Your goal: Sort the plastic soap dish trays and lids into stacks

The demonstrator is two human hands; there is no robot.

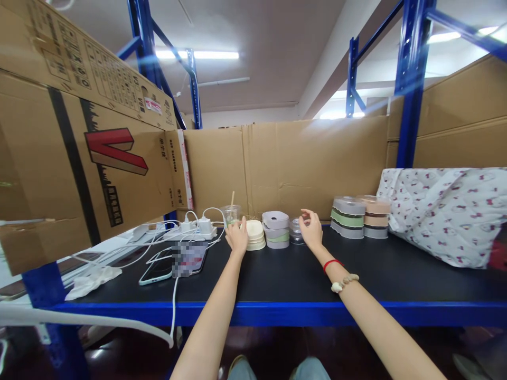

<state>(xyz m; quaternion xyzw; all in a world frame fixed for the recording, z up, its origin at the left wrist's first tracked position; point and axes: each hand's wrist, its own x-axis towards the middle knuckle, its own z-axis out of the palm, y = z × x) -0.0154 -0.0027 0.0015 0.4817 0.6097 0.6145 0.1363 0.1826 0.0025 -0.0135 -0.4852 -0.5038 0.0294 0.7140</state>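
On the shelf (285, 282) I count five stacks: cream stack (255, 237) beside left hand (237, 236) (grip indiscernible), lilac stack (276, 230), clear stack (296, 232) beside spread right hand (311, 229), two outer stacks (347, 218); one cup (232, 211) contains one straw (233, 198).

Head-worn camera faces forward, slightly down, apparently near the black shelf (277, 282).

Storeroom-like workspace. Blue metal rack posts (411, 95) are rising around a black shelf (293, 274), which a blue beam (293, 314) is edging; a large printed carton (75, 142) is filling the left side, cardboard (285, 163) is closing off the back, and a tube light (214, 55) is shining overhead.
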